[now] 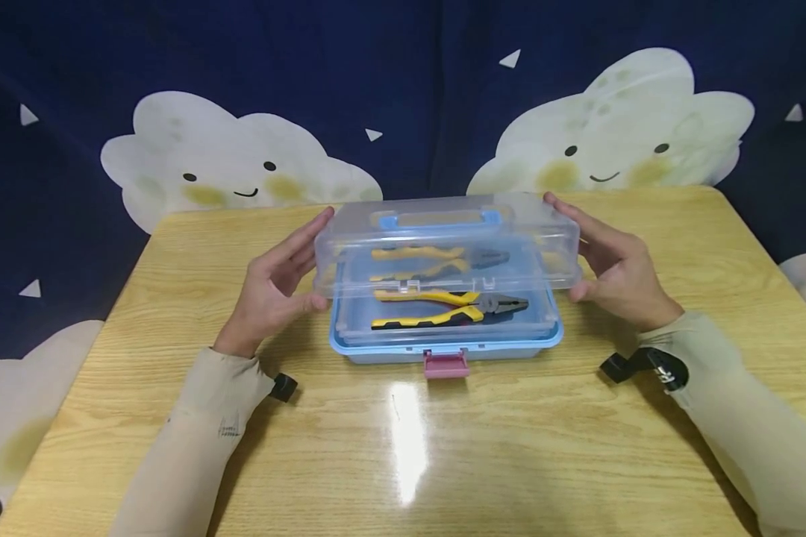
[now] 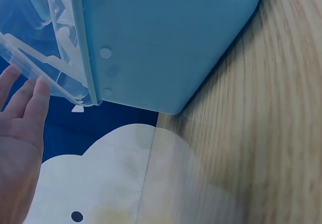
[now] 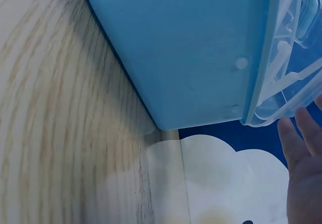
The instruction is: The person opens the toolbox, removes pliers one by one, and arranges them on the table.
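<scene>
A light-blue toolbox [image 1: 376, 356] stands on the table with its clear lid [image 1: 551, 261] partly raised and tilted. Combination pliers [image 1: 463, 309] with yellow-and-black handles lie in its tray; a second pliers shape [image 1: 430, 257] shows faintly through the lid. My left hand [image 1: 275, 280] touches the lid's left end, fingers toward the back corner and thumb at the front lower corner. At the right end, my right hand [image 1: 618, 272] mirrors it. Both wrist views show rather straight fingers [image 2: 37, 100] at the lid's edge, beside white hinge arms [image 3: 282, 85].
A pink latch [image 1: 446, 365] hangs down at the box's front. The blue carrying handle [image 1: 443, 221] lies on the lid's top. Wood-grain table [image 1: 510, 462] surrounds the box; a dark blue curtain [image 1: 416, 89] with printed clouds hangs behind.
</scene>
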Available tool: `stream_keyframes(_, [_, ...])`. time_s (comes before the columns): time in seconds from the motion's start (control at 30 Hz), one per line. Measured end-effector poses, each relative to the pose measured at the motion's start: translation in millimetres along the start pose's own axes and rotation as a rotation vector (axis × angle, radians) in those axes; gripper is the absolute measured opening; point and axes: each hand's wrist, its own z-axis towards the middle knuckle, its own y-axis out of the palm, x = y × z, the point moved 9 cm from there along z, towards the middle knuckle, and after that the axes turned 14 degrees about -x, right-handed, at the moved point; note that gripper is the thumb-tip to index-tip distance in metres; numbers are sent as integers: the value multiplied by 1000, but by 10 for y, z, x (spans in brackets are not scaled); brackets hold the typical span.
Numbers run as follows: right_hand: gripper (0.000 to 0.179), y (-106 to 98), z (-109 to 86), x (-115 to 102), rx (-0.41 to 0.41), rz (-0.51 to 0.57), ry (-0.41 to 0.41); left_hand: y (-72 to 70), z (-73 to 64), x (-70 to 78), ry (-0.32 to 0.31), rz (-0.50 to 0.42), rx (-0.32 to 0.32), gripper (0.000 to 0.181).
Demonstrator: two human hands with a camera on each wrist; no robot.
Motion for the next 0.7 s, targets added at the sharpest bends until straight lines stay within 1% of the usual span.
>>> stream_keyframes(0.1, [103, -5, 26, -3, 2, -37, 5, -21, 11, -10, 1, 2, 17, 104])
stream_keyframes(0.33, [103, -8, 51, 2, 28, -19, -21, -60, 26, -38, -31, 16, 52, 103])
stream_keyframes(0.57, [102, -54, 71, 6, 75, -52, -13, -121, 64, -16, -29, 22, 94, 103])
stream_keyframes(0.7, [101, -89, 89, 7, 96, -58, -21, -148, 86, -11, -41, 28, 119, 104])
